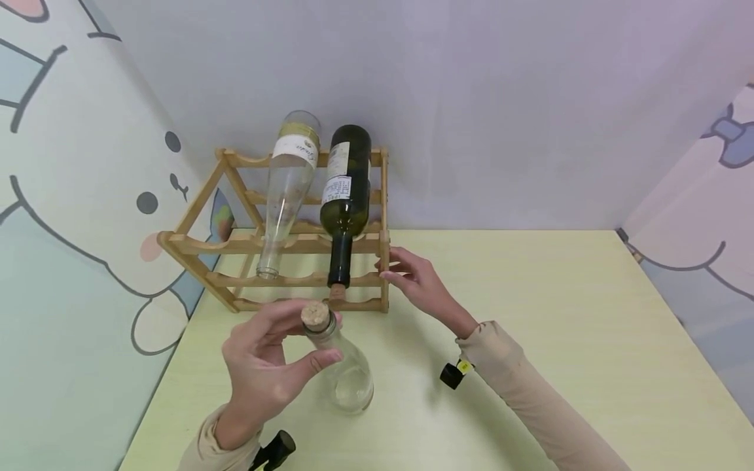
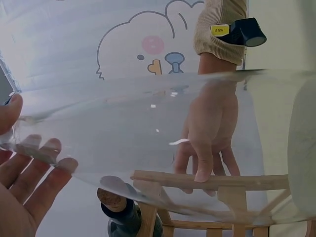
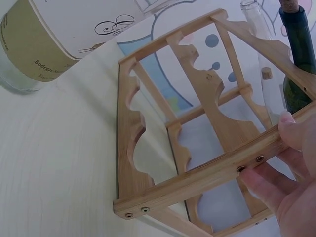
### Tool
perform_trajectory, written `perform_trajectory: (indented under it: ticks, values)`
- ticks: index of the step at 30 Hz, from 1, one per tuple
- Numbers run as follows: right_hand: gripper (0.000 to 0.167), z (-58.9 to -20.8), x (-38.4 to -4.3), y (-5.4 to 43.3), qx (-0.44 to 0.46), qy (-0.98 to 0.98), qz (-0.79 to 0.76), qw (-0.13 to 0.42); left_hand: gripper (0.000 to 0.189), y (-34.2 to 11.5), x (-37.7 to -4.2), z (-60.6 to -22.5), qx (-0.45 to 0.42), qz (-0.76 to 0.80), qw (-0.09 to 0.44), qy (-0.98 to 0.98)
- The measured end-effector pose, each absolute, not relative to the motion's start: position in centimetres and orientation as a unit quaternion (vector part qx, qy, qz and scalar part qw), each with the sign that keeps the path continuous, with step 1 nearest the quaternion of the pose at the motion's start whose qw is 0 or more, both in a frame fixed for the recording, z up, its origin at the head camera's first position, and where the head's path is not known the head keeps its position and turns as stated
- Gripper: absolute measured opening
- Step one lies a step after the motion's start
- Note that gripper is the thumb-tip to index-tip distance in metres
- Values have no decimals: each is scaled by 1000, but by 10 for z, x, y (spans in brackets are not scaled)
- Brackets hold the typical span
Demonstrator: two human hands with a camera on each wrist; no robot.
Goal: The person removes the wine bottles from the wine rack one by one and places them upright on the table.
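Between cartoon walls (image 1: 88,190), 1 table (image 1: 530,281) bears 1 wooden rack (image 1: 235,246), clasped by the right hand (image 1: 423,282) and holding 1 clear bottle (image 1: 287,196) and 1 dark bottle (image 1: 347,190). Before it, the left hand (image 1: 262,378) grips a 3rd bottle (image 1: 351,376), which crosses the left wrist view; only the right wrist view shows its label (image 3: 74,22) lettering. 2 corks (image 1: 315,316) plug it and the dark bottle.

I note the left hand (image 2: 30,195) gripping a clear glass bottle (image 2: 143,138) by its neck; beyond its fingertips, a cork-stoppered dark glass bottle (image 2: 120,217) and light-brown wooden rack (image 2: 147,220).
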State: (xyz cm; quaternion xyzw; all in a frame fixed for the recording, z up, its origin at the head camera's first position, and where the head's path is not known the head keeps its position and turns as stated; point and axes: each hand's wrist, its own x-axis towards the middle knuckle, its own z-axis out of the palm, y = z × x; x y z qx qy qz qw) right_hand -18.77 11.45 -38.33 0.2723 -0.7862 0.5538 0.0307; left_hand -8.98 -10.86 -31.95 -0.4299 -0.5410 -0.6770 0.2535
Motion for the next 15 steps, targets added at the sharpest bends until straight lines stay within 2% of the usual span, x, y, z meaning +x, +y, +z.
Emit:
perform_trajectory:
  ticks: [7,15]
  values:
    - [32,-382,-185,112,257,-786,562,22,49,-116,-89,-323,-430,-641,234,-591]
    - [28,-373,-173,109,169,-787,592,30,51,-124,-92,-323,-419,-605,220,-641]
